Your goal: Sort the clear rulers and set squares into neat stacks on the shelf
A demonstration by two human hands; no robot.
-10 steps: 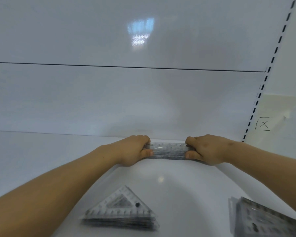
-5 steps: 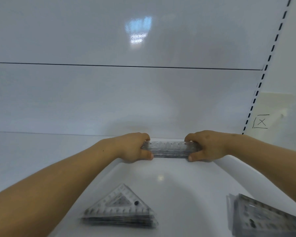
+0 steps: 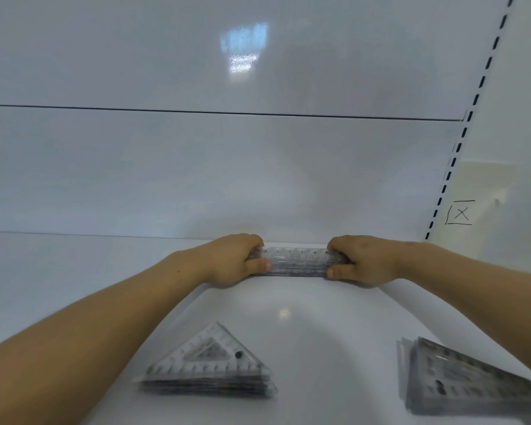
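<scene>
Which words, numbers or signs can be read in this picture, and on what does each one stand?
"X" inside a hand-drawn box: on the pale panel to the right of the shelf.
Digits on the stack of rulers held by the left hand and right hand: too small to read.
Scale marks on the triangular set square stack and the stack at the right edge: blurred, unreadable.
No brand is visible.
</scene>
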